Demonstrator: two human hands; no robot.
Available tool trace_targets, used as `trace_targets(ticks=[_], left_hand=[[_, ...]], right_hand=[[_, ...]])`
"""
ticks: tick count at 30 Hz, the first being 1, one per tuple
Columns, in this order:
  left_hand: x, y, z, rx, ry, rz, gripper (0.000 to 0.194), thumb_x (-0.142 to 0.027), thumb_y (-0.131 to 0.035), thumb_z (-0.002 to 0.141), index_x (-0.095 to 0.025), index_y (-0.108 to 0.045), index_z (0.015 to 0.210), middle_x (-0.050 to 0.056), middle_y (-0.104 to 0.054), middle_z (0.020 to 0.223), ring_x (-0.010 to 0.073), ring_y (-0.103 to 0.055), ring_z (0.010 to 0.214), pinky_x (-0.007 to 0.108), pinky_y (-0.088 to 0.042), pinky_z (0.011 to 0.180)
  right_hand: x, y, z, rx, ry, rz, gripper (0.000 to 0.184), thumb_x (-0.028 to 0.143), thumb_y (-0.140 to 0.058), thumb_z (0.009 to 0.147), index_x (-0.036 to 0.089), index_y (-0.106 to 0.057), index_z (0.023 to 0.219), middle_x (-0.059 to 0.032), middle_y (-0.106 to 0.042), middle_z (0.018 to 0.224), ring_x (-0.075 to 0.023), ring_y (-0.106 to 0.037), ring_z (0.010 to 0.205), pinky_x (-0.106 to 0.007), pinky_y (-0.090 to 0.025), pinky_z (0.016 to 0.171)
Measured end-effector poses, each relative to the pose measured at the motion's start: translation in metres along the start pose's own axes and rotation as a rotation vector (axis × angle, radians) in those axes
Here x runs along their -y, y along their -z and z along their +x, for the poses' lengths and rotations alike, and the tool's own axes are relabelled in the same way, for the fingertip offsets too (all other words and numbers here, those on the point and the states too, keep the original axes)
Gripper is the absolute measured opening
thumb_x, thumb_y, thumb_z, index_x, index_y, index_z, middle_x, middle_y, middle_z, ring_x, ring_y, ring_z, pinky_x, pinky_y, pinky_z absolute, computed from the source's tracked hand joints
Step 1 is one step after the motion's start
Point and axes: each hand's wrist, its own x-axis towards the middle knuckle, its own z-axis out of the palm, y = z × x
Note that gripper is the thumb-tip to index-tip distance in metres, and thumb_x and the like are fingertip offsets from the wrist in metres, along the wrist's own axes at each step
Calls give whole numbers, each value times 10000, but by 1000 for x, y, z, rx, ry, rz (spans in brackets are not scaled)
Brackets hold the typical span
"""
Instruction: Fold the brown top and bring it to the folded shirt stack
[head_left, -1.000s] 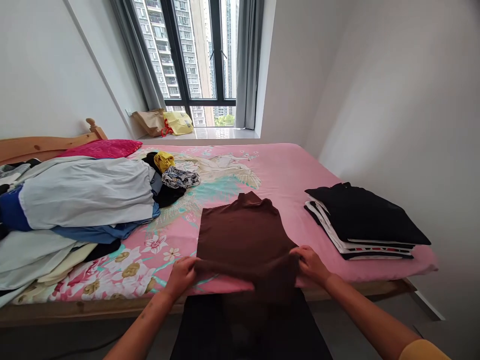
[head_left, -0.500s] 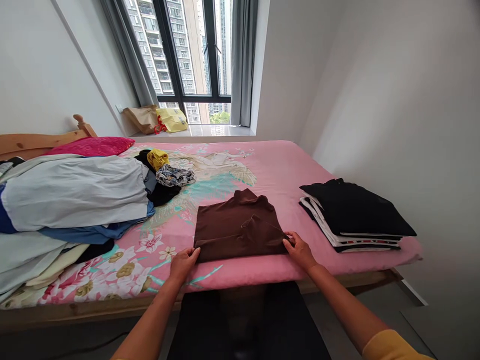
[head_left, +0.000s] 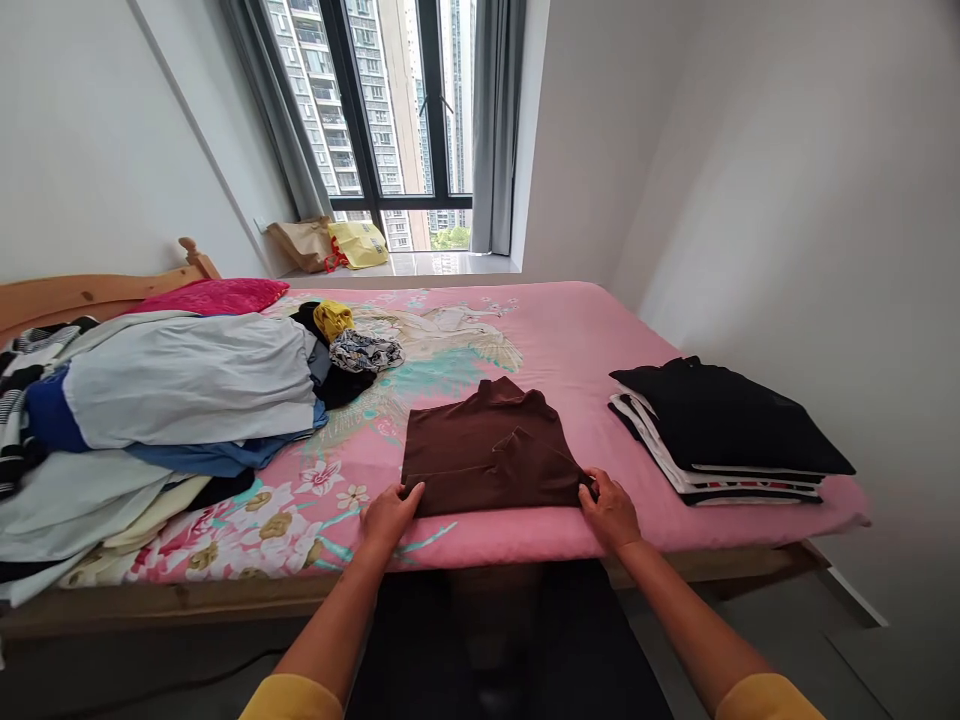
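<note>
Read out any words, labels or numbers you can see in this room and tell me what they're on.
No text can be read.
Yellow bag on the window ledge: dark print on its front, too small and blurred to read.
Brown paper bag beside it: no print shows.
Brown top between the left hand and right hand: no label shows.
Folded pile on the bed: red and white marks on its edges, no letters.

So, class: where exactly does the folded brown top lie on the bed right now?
In the head view the folded brown top lies near the pink bed's front edge, between the left hand and right hand, with the stack of folded clothes to its right.
</note>
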Motion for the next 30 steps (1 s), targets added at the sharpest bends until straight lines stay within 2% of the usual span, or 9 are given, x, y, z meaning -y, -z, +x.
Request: trace_targets(ticks=[6, 14, 20, 23, 27, 30], left_hand=[[0, -2, -5, -44, 2, -7, 366, -446, -397, 876, -210, -619, 1047, 89, -709, 902, 268, -637, 903, 375, -350, 805], [4, -6, -10, -79, -31, -13, 295, -425, -421, 880, -217, -609, 973, 46, -698, 806, 232, -641, 835, 338, -338, 778], [6, -6, -11, -93, -43, -14, 289, -403, -394, 897, -203, -602, 911, 43, -690, 773, 215, -639, 804, 314, -337, 750], [6, -6, -11, -94, -44, -16, 288, -408, -401, 892, -206, -605, 921, 47, -694, 788, 220, -640, 810, 316, -343, 748], [6, -9, -8, -104, -39, -21, 312, -438, -416, 875, -204, -609, 944, 65, -698, 844, 242, -642, 850, 326, -361, 748], [8, -12, -6, -130, -50, -25, 339, -472, -435, 854, -203, -599, 978, 68, -696, 891, 257, -638, 880, 332, -374, 749]], right_hand=[[0, -3, -3, -6, 38, -31, 307, 317, -382, 876, 165, -538, 1091, -68, -625, 866, -209, -551, 807, -337, -400, 757], [1, -4, -6, -23, 13, -50, 311, 338, -377, 884, 172, -537, 1093, -72, -635, 901, -220, -566, 831, -341, -393, 757], [-4, -4, -5, -1, -39, 34, 326, 401, -382, 888, 201, -542, 1090, -30, -626, 808, -195, -571, 754, -313, -388, 699], [-3, -4, -5, -21, -45, 50, 339, 427, -402, 872, 197, -563, 1063, -29, -618, 793, -197, -566, 756, -319, -392, 715], [-3, 1, -6, -60, -44, 201, 348, 426, -440, 843, 182, -568, 1055, -38, -619, 830, -191, -570, 808, -315, -411, 765], [-5, 2, -5, -39, -63, 279, 344, 390, -461, 814, 180, -565, 1065, -37, -610, 834, -184, -570, 809, -306, -425, 765]])
